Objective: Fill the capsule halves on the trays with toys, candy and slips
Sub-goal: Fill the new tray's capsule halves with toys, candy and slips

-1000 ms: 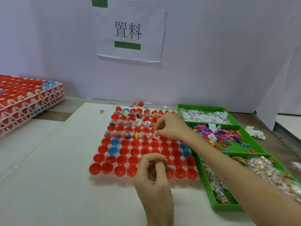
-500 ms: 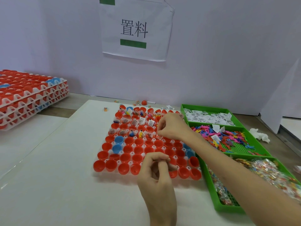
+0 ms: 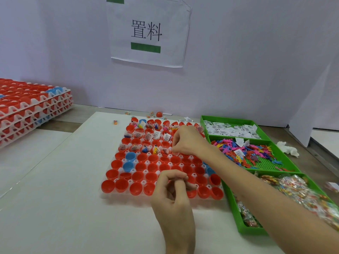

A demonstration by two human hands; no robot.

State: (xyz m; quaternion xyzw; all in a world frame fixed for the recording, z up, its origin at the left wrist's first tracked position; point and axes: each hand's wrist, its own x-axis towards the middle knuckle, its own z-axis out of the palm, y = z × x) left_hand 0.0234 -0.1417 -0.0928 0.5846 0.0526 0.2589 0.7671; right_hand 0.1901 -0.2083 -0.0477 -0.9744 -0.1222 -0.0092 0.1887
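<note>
A white tray [image 3: 147, 162] on the table holds several red capsule halves [image 3: 122, 186] and a few blue ones [image 3: 130, 156]. The back rows [image 3: 156, 134] hold toys, candy and white slips; the front rows look empty. My right hand [image 3: 187, 142] reaches over the tray's middle right, its fingertips pinching a small white slip [image 3: 175, 153] down at a capsule half. My left hand [image 3: 172, 195] hovers over the tray's front edge with its fingers curled against the thumb; nothing shows in it.
Three green bins stand right of the tray: white slips [image 3: 233, 130] at the back, colourful plastic toys [image 3: 244, 153] in the middle, wrapped candy [image 3: 297, 189] in front. Stacked capsule trays [image 3: 27, 110] sit far left. A loose red capsule [image 3: 159, 114], stray candies [image 3: 115, 122] and a crumpled tissue [image 3: 288, 150] lie around.
My right hand has lowered the slip from above the tray down to a capsule half. My left hand has stayed curled over the front edge.
</note>
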